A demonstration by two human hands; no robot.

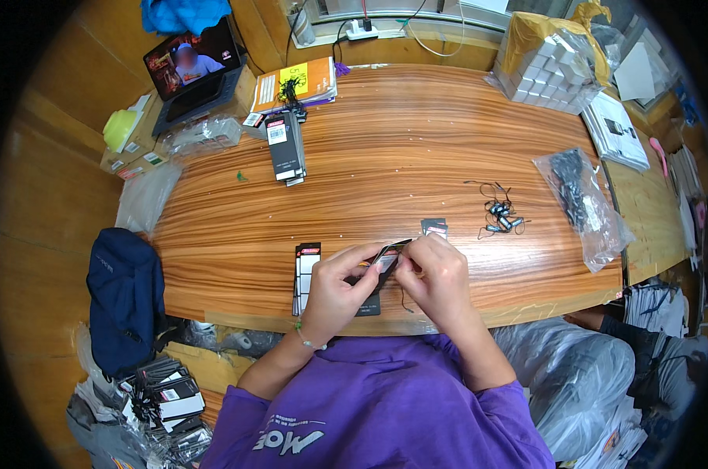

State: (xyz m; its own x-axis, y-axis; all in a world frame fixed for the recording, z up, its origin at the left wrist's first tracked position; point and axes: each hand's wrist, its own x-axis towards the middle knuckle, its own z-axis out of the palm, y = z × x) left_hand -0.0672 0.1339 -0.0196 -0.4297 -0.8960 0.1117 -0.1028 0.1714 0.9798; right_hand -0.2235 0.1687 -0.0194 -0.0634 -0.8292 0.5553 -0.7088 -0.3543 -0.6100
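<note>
Close to the table's front edge, my left hand (343, 283) is closed on a black hang tag (386, 266), thumb and fingers gripping its side. My right hand (438, 275) pinches at the tag's upper end, where a thin black string (405, 302) dangles below the fingers. Exactly what those fingertips grip is hidden. Beneath the hands lies another dark tag (368, 306), partly covered. A stack of black and white tags (307, 272) rests left of my left hand. Just beyond my right hand are small dark cards (434, 227).
Loose black strings (502, 217) lie to the right, near a clear bag of strings (573, 187). Farther left sits a pile of strung tags (286, 148) by notebooks (322, 78) and a laptop (189, 66). White boxes (545, 74) stand far right; a blue backpack (125, 297) is left.
</note>
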